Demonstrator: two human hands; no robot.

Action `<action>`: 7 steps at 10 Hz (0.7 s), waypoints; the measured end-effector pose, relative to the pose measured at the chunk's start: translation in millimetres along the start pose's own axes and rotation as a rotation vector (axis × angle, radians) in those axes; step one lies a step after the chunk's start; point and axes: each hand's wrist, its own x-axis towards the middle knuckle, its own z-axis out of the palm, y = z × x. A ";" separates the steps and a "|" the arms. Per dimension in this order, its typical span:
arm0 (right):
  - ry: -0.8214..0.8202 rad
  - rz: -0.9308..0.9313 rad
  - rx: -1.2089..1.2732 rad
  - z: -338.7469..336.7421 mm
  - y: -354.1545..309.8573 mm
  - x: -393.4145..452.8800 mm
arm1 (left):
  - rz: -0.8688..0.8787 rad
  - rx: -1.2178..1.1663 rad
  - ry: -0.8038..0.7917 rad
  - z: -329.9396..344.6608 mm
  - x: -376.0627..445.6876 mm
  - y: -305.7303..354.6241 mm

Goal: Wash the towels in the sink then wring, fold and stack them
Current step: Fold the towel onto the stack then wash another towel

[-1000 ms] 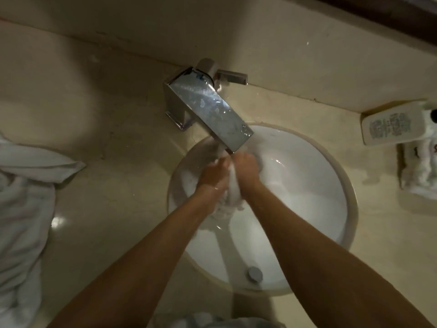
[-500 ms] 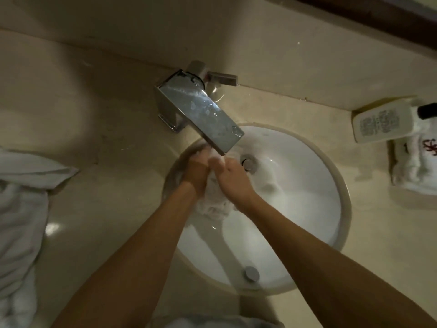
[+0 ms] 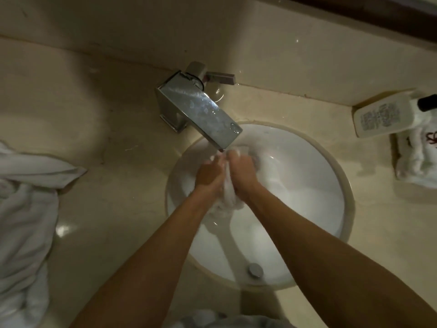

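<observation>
I have left hand point(image 3: 209, 174) and right hand point(image 3: 242, 169) curled tight around the white towel point(image 3: 230, 197) | bunched in sink point(image 3: 340, 209), under chrome faucet point(image 3: 201, 114) for rinsing | step: washing, I judge

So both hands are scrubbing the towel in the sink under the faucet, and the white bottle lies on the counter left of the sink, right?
Not quite. The head view shows the white bottle lying on the counter right of the sink, not left. The rest holds: both hands grip the towel under the faucet.
</observation>
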 end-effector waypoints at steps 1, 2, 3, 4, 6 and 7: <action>-0.174 -0.110 -0.087 3.2 -2.4 -21.7 | 0.015 -0.179 0.015 -9.2 13.5 -0.4; -0.053 -0.117 -0.021 -3.5 -6.0 -1.7 | 0.129 0.029 0.052 -5.8 1.2 -0.7; -0.043 0.005 0.157 -11.4 -7.3 11.9 | 0.191 0.080 0.120 -9.3 -17.9 -14.7; -0.137 0.211 0.642 -28.3 3.9 2.3 | 0.211 0.094 0.232 -20.6 -23.3 -35.1; -0.419 0.357 1.233 -67.3 45.1 -43.3 | -0.252 -1.075 -0.225 -40.2 -36.6 -39.3; -0.390 0.330 0.962 -54.9 38.2 -43.7 | -0.405 -0.855 -0.392 -31.4 -33.2 -39.6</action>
